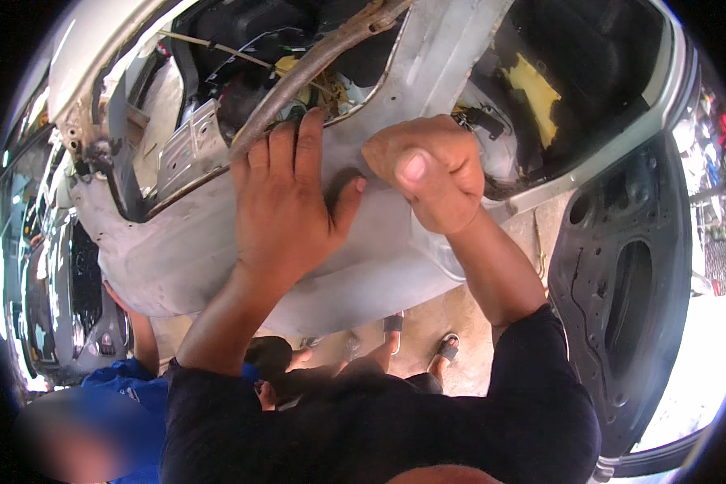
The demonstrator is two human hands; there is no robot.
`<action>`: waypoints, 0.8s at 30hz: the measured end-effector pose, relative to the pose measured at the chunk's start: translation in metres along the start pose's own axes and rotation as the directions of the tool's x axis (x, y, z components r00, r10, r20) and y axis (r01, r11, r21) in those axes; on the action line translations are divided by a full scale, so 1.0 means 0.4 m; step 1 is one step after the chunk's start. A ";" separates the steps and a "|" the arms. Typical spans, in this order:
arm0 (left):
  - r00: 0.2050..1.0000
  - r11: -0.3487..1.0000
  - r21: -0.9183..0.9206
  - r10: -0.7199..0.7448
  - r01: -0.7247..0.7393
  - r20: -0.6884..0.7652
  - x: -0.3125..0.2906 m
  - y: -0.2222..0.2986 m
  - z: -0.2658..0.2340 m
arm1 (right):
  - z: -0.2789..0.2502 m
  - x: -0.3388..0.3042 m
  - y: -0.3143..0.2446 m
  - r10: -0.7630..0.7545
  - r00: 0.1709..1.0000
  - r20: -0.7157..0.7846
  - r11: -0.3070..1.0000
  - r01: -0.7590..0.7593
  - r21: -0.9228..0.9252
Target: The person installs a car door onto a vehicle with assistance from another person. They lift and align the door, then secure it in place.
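Broadly, the view is filled by the stripped side of a car, whose grey panel (363, 242) is stretched across the middle, directly beneath both hands, its dull surface marked by paler, smoky patches. Above it, two openings are parted by a grey pillar (436, 64); torn yellow padding (532, 97) is seen through the right one, and the left one is crossed by a brown curved bar (323, 60). A dark door (585, 242) is seen at the right, and a tan floor (468, 335) below, where sandals (448, 347) are worn by feet. At the lower left, a blue shirt (137, 395) is worn by another person.

The left hand (281, 194) is laid palm down on the panel, its fingers extended and slightly parted, its thumb spread wide. The right hand (436, 173) is curled tightly, thumb uppermost; whether anything is gripped inside cannot be told.
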State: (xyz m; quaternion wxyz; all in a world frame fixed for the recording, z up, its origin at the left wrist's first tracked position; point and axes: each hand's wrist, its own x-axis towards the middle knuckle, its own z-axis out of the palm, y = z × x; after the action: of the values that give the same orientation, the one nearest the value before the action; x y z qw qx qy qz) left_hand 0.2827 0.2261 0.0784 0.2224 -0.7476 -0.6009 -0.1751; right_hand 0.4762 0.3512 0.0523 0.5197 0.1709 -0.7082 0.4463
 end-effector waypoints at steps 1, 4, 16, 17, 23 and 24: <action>1.000 1.000 0.020 0.010 -0.010 0.012 0.001 -0.002 -0.004 | -0.018 -0.011 0.012 -0.051 0.999 0.009 0.998 0.051 0.032; 1.000 0.999 0.054 0.001 -0.001 0.011 0.002 -0.005 -0.004 | -0.045 -0.031 0.039 -0.078 0.996 0.036 0.996 0.077 0.042; 0.988 0.993 0.057 0.113 -0.107 -0.103 -0.044 -0.029 0.004 | -0.118 -0.089 -0.119 -0.019 0.818 -0.575 0.996 -0.038 -0.087; 0.976 0.987 0.057 0.157 -0.150 -0.149 -0.075 -0.051 0.004 | -0.140 -0.129 -0.137 0.023 0.730 -0.683 0.937 -0.255 -0.240; 0.849 0.897 0.121 -0.348 0.425 -0.398 -0.477 -0.233 -0.085 | -0.037 -0.281 -0.131 0.077 0.990 -0.122 0.495 -0.144 -0.857; 0.736 0.805 0.075 -0.494 0.588 -0.462 -0.548 -0.260 -0.087 | -0.011 -0.285 -0.136 0.085 0.996 -0.022 0.497 -0.061 -0.866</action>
State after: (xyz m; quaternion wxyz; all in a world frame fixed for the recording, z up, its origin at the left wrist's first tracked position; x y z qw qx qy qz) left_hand 0.1338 0.0460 0.0041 0.3653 -0.4541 -0.7458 -0.3227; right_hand 0.5630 0.3001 -0.0243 0.5075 -0.1366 -0.8492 0.0519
